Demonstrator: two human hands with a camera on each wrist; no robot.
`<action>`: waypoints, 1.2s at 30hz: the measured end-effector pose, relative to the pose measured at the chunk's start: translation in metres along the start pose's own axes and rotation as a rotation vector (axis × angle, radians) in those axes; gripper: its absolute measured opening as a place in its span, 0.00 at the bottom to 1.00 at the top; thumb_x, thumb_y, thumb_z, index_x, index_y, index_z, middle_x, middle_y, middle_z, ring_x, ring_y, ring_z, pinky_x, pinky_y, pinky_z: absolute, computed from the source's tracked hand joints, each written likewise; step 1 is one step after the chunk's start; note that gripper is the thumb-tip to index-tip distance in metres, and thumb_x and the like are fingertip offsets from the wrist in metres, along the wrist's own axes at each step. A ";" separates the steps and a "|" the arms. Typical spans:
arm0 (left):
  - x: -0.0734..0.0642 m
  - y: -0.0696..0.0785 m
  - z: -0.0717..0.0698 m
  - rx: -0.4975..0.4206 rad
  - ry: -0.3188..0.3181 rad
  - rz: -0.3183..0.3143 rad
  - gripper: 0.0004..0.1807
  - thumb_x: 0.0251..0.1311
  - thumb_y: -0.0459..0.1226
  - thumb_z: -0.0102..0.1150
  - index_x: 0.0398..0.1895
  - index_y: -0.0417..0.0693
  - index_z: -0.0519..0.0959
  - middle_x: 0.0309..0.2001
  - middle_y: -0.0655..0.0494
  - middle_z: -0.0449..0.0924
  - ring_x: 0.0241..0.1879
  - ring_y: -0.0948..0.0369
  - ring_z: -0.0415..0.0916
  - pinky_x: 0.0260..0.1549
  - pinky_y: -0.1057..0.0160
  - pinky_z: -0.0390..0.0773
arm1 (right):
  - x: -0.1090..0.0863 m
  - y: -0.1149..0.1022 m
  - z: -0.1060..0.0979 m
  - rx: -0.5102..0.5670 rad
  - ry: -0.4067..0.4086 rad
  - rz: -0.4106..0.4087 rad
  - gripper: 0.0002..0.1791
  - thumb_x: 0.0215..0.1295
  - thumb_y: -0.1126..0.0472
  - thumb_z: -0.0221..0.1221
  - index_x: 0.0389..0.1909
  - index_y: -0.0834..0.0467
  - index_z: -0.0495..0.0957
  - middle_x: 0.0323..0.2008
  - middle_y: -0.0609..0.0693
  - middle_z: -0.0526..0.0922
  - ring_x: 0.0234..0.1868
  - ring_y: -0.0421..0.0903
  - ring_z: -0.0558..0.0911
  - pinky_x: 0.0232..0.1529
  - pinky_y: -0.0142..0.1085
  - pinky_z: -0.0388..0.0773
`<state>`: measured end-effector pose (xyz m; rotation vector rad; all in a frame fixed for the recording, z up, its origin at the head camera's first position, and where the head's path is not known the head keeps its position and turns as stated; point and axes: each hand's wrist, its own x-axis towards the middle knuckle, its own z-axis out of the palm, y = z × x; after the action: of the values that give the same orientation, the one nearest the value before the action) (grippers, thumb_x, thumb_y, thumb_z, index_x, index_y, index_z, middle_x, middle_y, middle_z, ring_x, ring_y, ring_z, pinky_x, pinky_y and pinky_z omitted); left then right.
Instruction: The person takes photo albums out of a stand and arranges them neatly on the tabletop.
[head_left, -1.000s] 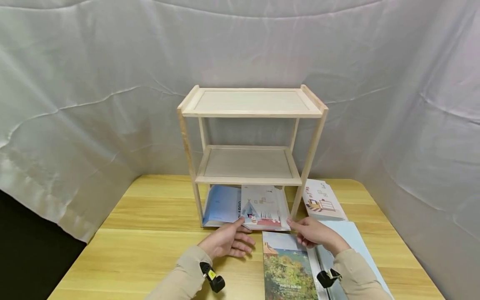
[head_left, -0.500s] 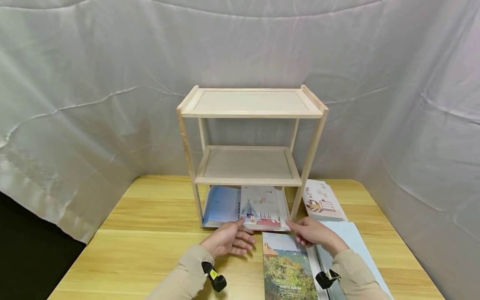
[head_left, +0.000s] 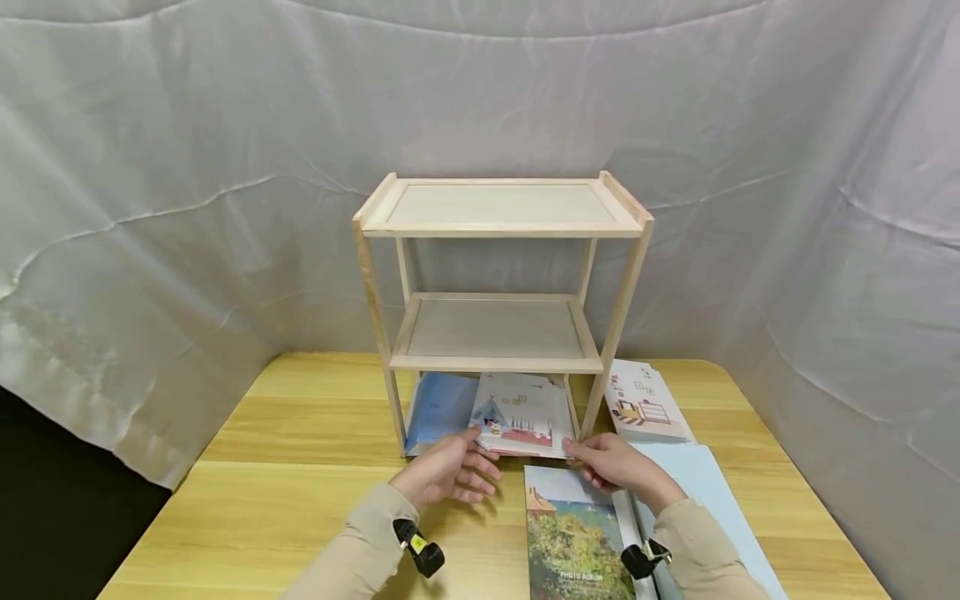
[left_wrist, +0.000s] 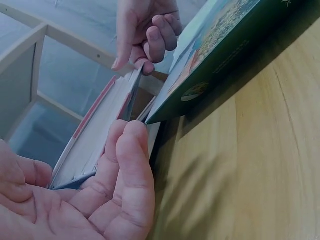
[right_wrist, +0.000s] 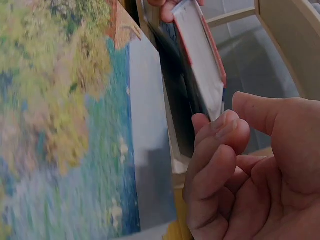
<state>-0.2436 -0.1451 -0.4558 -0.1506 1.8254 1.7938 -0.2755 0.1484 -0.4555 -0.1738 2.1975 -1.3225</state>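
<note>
Head view, sleeves: your two beige fabric sleeves (head_left: pixel 360 537) come in from the bottom, a small black device (head_left: pixel 422 552) at each wrist.
Photo album with a printed landscape cover (head_left: pixel 573 533): it lies face up, nearest you, in front of the rack.
Pale blue flat folder (head_left: pixel 720 492): it lies just right of the album, partly under your right forearm.
Left hand (head_left: pixel 450 471): you grip the near left corner of the tent-picture book between thumb and fingers.
Right hand (head_left: pixel 618 468): you pinch the same book's near right corner with thumb and index finger, the other fingers curled.
White hardcover book with a tent picture (head_left: pixel 521 410): it sits at the bottom tier, its left side overlapping the blue glossy book (head_left: pixel 444 404); you cannot tell how much weight rests there.
White illustrated books (head_left: pixel 647 400): stacked on the yellow wood-grain table (head_left: pixel 300 492), right of the rack.
Pale wooden three-tier rack (head_left: pixel 495 204): it stands upright on the table.
Grey satin curtain (head_left: pixel 480 92): it hangs behind everything.
</note>
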 end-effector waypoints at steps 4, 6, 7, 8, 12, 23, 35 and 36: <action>-0.002 0.001 -0.001 0.022 0.018 0.016 0.37 0.77 0.59 0.33 0.62 0.33 0.71 0.42 0.42 0.87 0.32 0.53 0.85 0.34 0.55 0.86 | 0.002 -0.002 0.003 -0.016 -0.010 -0.023 0.27 0.74 0.40 0.53 0.33 0.61 0.80 0.15 0.44 0.70 0.16 0.38 0.65 0.19 0.30 0.62; -0.003 0.002 -0.001 0.049 0.033 0.022 0.37 0.77 0.58 0.33 0.67 0.34 0.66 0.42 0.40 0.87 0.31 0.52 0.85 0.33 0.55 0.86 | 0.003 -0.001 0.004 -0.022 -0.018 -0.036 0.25 0.74 0.42 0.55 0.28 0.60 0.77 0.15 0.44 0.70 0.16 0.38 0.65 0.19 0.29 0.62; -0.003 0.004 -0.001 0.064 0.042 0.025 0.37 0.78 0.58 0.34 0.69 0.34 0.63 0.42 0.39 0.86 0.31 0.51 0.85 0.32 0.55 0.86 | 0.003 -0.001 0.004 -0.023 -0.021 -0.040 0.25 0.74 0.42 0.55 0.26 0.60 0.76 0.15 0.44 0.70 0.16 0.38 0.65 0.19 0.30 0.62; -0.004 0.005 0.000 0.079 0.053 0.026 0.37 0.78 0.57 0.34 0.71 0.35 0.60 0.42 0.38 0.86 0.31 0.51 0.85 0.31 0.55 0.86 | 0.003 -0.001 0.004 -0.023 -0.019 -0.042 0.25 0.74 0.43 0.55 0.27 0.61 0.76 0.15 0.44 0.70 0.16 0.38 0.65 0.19 0.30 0.62; -0.006 0.008 0.000 0.119 0.079 0.019 0.36 0.78 0.56 0.35 0.73 0.36 0.57 0.43 0.38 0.86 0.31 0.50 0.85 0.31 0.56 0.86 | 0.004 -0.001 0.004 -0.006 -0.002 -0.034 0.25 0.76 0.43 0.51 0.37 0.63 0.81 0.17 0.44 0.71 0.17 0.38 0.66 0.20 0.30 0.63; -0.005 0.006 -0.003 0.093 0.086 0.018 0.33 0.78 0.54 0.38 0.71 0.37 0.60 0.42 0.41 0.85 0.33 0.52 0.84 0.37 0.53 0.87 | 0.001 -0.005 0.003 -0.007 0.032 -0.094 0.23 0.78 0.48 0.51 0.43 0.66 0.80 0.21 0.46 0.74 0.19 0.38 0.68 0.20 0.31 0.67; -0.018 0.009 -0.004 0.074 0.081 0.047 0.36 0.78 0.53 0.40 0.74 0.34 0.53 0.40 0.42 0.84 0.32 0.53 0.84 0.39 0.51 0.87 | -0.003 -0.008 0.005 0.005 0.055 -0.139 0.22 0.77 0.48 0.53 0.34 0.64 0.77 0.23 0.49 0.75 0.21 0.41 0.67 0.22 0.34 0.69; -0.019 0.009 -0.004 0.072 0.080 0.049 0.36 0.78 0.53 0.40 0.74 0.34 0.53 0.40 0.42 0.84 0.31 0.54 0.84 0.39 0.52 0.87 | -0.004 -0.008 0.006 0.006 0.053 -0.144 0.22 0.76 0.48 0.53 0.33 0.63 0.77 0.23 0.50 0.75 0.21 0.41 0.67 0.22 0.34 0.69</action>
<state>-0.2334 -0.1539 -0.4391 -0.1529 1.9627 1.7754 -0.2709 0.1411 -0.4490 -0.3030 2.2614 -1.4256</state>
